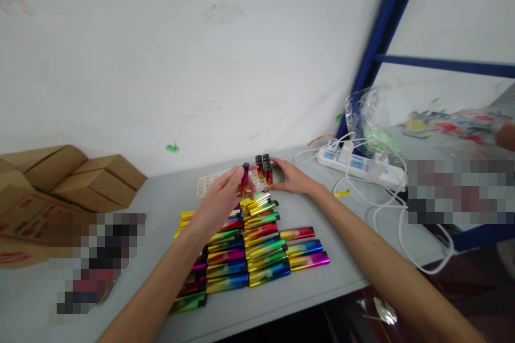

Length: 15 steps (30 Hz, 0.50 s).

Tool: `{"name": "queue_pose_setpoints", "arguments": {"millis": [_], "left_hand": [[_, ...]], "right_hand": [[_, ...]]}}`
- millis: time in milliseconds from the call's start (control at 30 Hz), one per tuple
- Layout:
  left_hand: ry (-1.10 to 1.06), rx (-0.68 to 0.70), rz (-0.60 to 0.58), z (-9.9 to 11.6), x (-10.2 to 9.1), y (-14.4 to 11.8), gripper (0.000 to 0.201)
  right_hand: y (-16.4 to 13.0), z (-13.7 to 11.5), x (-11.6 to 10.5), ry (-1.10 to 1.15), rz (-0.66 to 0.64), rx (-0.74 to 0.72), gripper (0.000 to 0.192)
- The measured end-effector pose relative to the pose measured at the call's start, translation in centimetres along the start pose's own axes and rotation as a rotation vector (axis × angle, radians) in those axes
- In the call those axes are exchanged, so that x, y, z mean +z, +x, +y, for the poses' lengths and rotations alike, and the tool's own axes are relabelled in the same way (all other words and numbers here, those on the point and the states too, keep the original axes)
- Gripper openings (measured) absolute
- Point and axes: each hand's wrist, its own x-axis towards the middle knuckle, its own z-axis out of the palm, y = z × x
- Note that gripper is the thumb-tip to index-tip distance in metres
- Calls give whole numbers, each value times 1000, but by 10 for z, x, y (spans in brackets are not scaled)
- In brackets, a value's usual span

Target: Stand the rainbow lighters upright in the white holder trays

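Observation:
My left hand (227,188) is closed around a lighter (245,177) with a dark top and a magenta-red body, held upright. Just right of it, several lighters (265,169) with black tops and red-and-gold bodies stand together at the right end of a white tray with round hollows (204,186). Curved around the right side of that group is my right hand (293,176), its forefinger behind and its thumb in front. Below both hands, rows of shiny metallic lighters (265,251) in gold, green, blue, red and magenta lie flat on the grey table (298,289).
Brown cardboard boxes (96,182) sit at the left. A white power strip (358,163) with looping cables lies at the right, beside a clear plastic bag (364,112) and a blue metal frame (374,43). Part of another person's hand (506,135) shows at the far right edge.

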Motion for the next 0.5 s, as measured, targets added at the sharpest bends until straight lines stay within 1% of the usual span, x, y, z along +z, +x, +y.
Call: {"name": "queue_pose_setpoints", "arguments": {"millis": [67,133,200,267,367,433,500], "left_hand": [[61,27,4,0,-4,7,32],[125,73,44,-1,-7,17,32],[212,121,93,-5,-11,29,36],[310,150,115,-10,-15,42,40],[447,184,119,-18,-19,55,42],[584,240,116,-22,-21,60,38],[719,295,88,-24,-22,63,32]], "right_hand": [[0,1,0,1,2,3,92],[1,2,0,15,-1,-4,92],[1,2,1,38,-7,-21,92],[2,3,0,55,-12,-34,91],[2,3,0,47,-11,-35,88],[2,4,1,32,-7,-33,86],[2,5,1,21,-6,-32,87]]}}
